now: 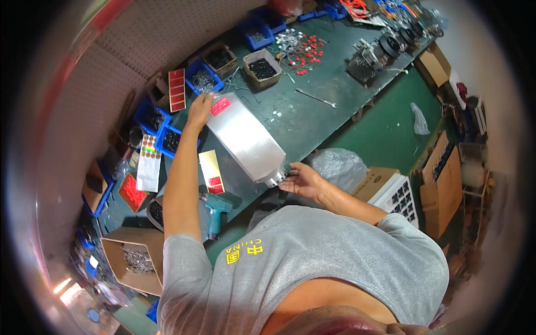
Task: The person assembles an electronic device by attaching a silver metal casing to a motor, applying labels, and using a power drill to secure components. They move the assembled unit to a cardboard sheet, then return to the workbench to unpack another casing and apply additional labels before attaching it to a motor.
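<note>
A smooth silver metal casing lies slantwise over the green workbench, its broad end far left and its short round collar near me. A red label sits on its far end. My left hand grips the edge of that end, fingertips partly hidden by the casing. My right hand has its fingers curled at the collar, the palm partly turned up. Left of the casing, a cream-and-red label sheet lies on the bench, with a teal power drill nearer me.
Blue bins of small hardware line the bench's back. A carton of black parts, red-tipped wires and a wrench lie beyond the casing. Motor-like assemblies stand far right. Right of the bench are a plastic bag and cardboard boxes.
</note>
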The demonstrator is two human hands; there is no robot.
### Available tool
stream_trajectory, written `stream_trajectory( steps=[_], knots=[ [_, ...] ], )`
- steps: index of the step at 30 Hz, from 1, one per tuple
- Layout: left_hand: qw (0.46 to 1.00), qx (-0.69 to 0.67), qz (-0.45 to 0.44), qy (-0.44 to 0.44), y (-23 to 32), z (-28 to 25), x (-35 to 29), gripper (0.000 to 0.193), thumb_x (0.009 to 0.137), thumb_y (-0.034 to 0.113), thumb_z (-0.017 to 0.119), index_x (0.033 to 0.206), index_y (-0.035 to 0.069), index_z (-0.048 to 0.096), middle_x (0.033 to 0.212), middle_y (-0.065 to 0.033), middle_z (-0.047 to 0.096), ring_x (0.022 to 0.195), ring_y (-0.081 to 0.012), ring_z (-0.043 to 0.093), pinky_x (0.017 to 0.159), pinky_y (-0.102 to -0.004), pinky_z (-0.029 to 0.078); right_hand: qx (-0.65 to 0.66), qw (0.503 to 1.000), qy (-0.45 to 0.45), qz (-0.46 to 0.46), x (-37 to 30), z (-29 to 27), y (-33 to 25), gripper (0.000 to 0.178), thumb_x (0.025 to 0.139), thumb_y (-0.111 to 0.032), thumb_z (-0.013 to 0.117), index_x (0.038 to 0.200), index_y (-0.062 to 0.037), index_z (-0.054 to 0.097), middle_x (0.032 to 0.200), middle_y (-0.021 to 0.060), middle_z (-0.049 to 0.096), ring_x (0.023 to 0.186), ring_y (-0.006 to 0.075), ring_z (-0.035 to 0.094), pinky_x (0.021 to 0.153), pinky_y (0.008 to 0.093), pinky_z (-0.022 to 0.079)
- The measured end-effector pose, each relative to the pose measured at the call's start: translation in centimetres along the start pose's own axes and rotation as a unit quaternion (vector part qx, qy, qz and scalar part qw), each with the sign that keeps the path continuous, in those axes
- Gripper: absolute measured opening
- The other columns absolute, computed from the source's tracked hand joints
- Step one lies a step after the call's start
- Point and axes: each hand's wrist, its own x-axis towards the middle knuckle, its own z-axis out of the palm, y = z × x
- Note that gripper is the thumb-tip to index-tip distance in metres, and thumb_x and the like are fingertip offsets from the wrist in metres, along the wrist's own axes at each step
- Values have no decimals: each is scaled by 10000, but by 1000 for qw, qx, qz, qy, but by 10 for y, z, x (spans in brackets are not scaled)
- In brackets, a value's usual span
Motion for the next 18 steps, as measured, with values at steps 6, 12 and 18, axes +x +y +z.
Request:
stream_trajectory(
  steps=[6,12,18],
  knots=[
    [999,5,10,43,25,-7,4,512,1008,428,517,1211,-18,665,1163,-219,688,1123,-334,638,991,-379,458,-3,999,22,-24,-4,3,8,323,1008,-235,515,1152,53,538,1058,210,625,942,327,664,864,460,591],
    [995,-24,39,87,52,-14,-1,515,1011,434,524,1214,-17,668,1176,-230,694,1131,-342,646,990,-396,466,-12,997,25,-77,-46,7,-3,233,985,-199,556,1108,-5,591,1028,155,644,874,277,650,798,422,587],
    [994,-33,89,54,135,30,0,543,977,425,578,1224,-52,655,1179,-258,693,1139,-381,651,996,-396,474,-47,972,151,-172,-80,-43,-57,253,935,-235,609,1087,-33,603,1045,137,644,875,279,649,785,421,583]
  ],
)
